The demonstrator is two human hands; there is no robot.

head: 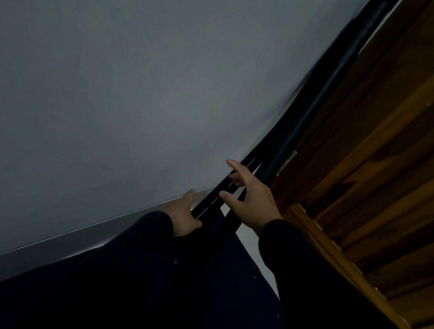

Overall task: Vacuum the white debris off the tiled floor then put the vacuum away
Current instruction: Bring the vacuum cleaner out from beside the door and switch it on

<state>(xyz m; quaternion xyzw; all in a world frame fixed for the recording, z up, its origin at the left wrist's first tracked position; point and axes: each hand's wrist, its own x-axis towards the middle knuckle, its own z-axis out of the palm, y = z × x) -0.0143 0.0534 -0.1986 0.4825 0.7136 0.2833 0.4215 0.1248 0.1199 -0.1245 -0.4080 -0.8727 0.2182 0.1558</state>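
Dim light, view tilted. Landmark: the ribbed vacuum hose point(216, 197), a black line running from my lap up toward the corner.

My dark sleeves fill the lower part of the view on both sides of the hose. My left hand point(183, 214) sits on the hose's left side at its lower visible stretch, fingers curled round it, thumb pointing up along the grey wall point(110, 76).

My right hand point(247, 197) is just right of the hose and a little farther up it, fingers spread and mostly straight; the fingertips touch or overlap the hose, holding nothing that I can see.

Beyond the hands, the hose meets a thicker black vacuum tube point(334, 80) that stands along the corner. Right of the tube: a brown wooden door point(399, 136), with a metal hinge point(285, 162) at its edge. Left of the hose, a pale skirting strip point(56, 241) runs under the wall
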